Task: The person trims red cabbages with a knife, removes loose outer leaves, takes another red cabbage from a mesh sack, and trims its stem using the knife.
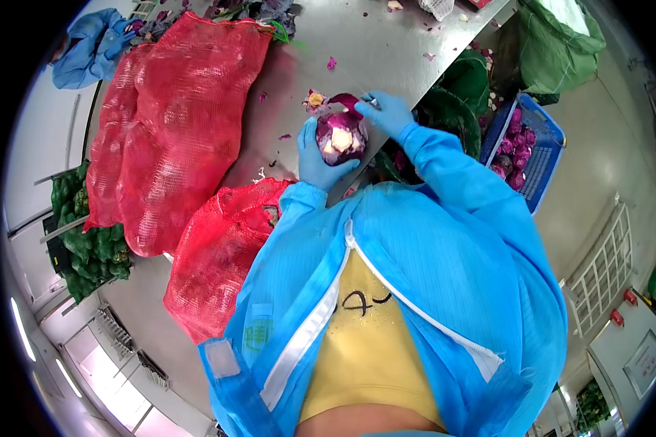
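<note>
A red cabbage [340, 138] with a pale cut stem end facing up rests in my left hand [318, 156]. Blue gloves cover both hands. My left fingers and thumb wrap round its left and lower sides. At the upper right of the cabbage, my right hand [386, 114] pinches a dark purple outer leaf [346, 103]. Whether this leaf is still joined to the head I cannot tell. A cut piece of cabbage stem [315, 99] lies on the metal table [299, 73] just beyond the cabbage.
Large red mesh sacks [189, 109] stand at the left, with a smaller red sack [219, 255] nearer me. To the right are a blue crate [543, 156] of red cabbages and a green sack [561, 44]. Another person's blue-gloved hand [95, 51] is at the upper left.
</note>
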Demonstrator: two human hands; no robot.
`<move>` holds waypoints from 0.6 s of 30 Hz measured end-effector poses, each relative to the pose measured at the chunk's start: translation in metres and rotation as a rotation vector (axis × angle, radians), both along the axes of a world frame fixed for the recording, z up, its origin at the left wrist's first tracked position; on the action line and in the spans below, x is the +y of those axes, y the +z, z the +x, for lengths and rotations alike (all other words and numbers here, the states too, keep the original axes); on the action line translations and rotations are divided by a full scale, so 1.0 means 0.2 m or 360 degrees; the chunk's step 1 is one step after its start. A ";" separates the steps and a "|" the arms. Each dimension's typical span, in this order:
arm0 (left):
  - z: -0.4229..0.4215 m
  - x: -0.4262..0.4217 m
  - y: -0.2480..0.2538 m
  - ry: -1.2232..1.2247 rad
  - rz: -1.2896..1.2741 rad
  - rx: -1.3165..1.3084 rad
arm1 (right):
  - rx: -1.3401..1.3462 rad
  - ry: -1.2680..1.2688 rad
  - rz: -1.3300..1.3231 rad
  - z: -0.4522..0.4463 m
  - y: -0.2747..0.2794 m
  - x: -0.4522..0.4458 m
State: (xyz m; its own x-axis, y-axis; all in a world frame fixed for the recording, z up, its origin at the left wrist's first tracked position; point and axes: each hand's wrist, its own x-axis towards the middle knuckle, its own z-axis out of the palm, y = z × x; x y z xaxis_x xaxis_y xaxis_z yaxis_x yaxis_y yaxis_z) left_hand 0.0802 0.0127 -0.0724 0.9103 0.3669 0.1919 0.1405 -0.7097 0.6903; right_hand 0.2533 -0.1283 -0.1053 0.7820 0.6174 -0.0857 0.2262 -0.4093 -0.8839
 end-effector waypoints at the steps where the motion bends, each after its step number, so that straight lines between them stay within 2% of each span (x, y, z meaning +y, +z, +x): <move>1: 0.01 0.02 -0.01 0.0004 0.0012 -0.0015 | -0.0064 -0.0124 0.0164 -0.05 0.03 0.04; 3: -0.06 0.05 -0.02 -0.0047 -0.0047 -0.0018 | -0.0028 -0.0140 -0.0244 -0.07 0.09 0.09; 4: -0.08 0.07 -0.04 -0.0033 -0.0018 -0.0072 | -0.0012 -0.0140 -0.0241 -0.06 0.02 0.11; 5: -0.10 0.08 -0.06 -0.0034 -0.0021 -0.0063 | 0.0133 -0.0252 -0.0071 0.01 -0.09 0.11; 6: -0.12 0.08 -0.08 0.0000 -0.0198 -0.0109 | 0.0275 -0.0364 0.0092 0.04 -0.16 0.07; 7: -0.15 0.09 -0.10 0.0030 -0.0374 -0.0153 | 0.0517 -0.0444 -0.0128 0.09 -0.10 0.00; 8: -0.17 0.10 -0.13 0.0044 -0.0531 -0.0094 | 0.0570 -0.0593 -0.0045 0.06 -0.21 -0.07; 9: -0.18 0.08 -0.15 0.0016 -0.0569 -0.0262 | 0.0611 -0.0735 0.0046 0.05 -0.30 -0.12; 13: -0.19 0.06 -0.13 0.0208 -0.0602 -0.0179 | 0.0951 -0.1419 0.0312 0.02 -0.44 -0.45; 15: -0.17 0.07 -0.17 0.0225 -0.0613 -0.0249 | 0.0585 -0.1417 0.0059 0.04 -0.41 -0.61; 17: -0.17 0.06 -0.18 0.0281 -0.0545 -0.0221 | -0.0088 -0.1330 -0.0394 0.00 -0.36 -0.70; 18: -0.16 0.05 -0.15 0.0288 -0.0488 -0.0216 | -0.0061 -0.1436 -0.0384 -0.02 -0.33 -0.69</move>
